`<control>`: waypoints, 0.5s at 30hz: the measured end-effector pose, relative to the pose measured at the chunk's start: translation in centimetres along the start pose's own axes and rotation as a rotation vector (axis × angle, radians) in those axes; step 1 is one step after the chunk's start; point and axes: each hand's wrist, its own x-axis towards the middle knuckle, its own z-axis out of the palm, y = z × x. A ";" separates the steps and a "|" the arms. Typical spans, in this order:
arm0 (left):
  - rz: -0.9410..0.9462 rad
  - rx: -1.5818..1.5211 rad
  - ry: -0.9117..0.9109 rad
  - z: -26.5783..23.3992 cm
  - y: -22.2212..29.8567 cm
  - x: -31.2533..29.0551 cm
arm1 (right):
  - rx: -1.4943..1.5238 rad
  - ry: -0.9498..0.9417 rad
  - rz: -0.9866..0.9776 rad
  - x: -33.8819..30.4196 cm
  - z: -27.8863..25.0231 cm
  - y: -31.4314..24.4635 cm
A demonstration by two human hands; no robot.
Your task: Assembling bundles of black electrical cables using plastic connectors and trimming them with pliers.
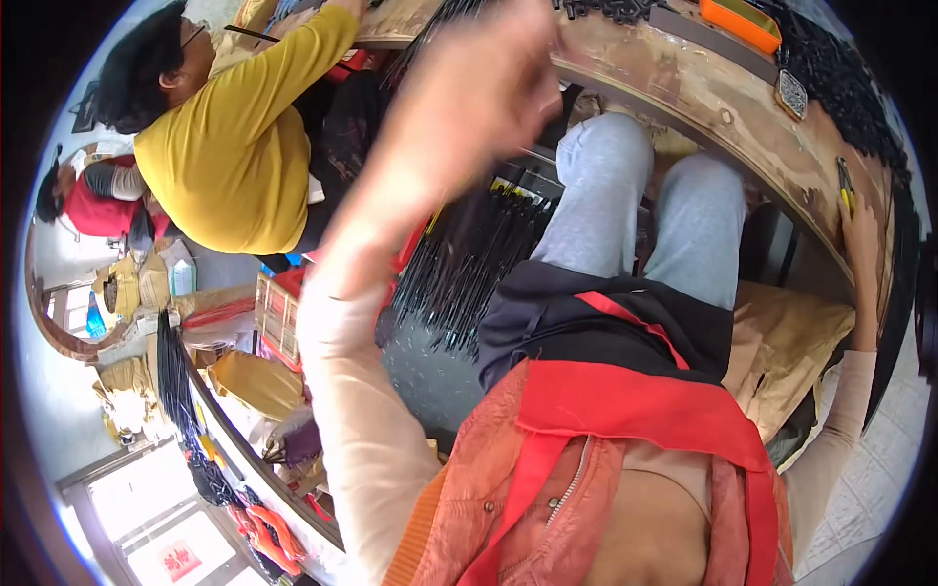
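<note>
On the bench point(674, 73), right hand point(860, 232) touches yellow-handled tool point(846, 198), likely light, stiff, best held by handle; grip closure there, and on blurred left hand point(484, 93), is indeterminable.

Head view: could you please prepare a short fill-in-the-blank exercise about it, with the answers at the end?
1. The tray on the wooden table is ____ on its outside.
2. The yellow-handled tool is nearest to the person's ____ hand.
3. The nearer co-worker wears a ____ top.
4. The person's left hand looks ____, not sharp.

Missing words: orange; right; yellow; blurred.
</note>
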 end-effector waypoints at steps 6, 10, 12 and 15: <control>-0.371 0.041 0.019 12.9 -20.0 -8.9 | 0.079 0.077 -0.147 0.4 0.6 -0.3; -0.427 0.294 0.070 14.2 -29.8 -13.8 | 0.011 0.066 -0.133 -0.1 0.1 0.6; -0.337 0.579 0.123 14.1 -33.9 -17.2 | -0.015 0.071 -0.128 -0.3 0.0 -0.3; -0.538 0.646 -0.270 15.4 -33.9 -19.0 | -0.039 0.053 -0.109 -0.3 0.4 0.5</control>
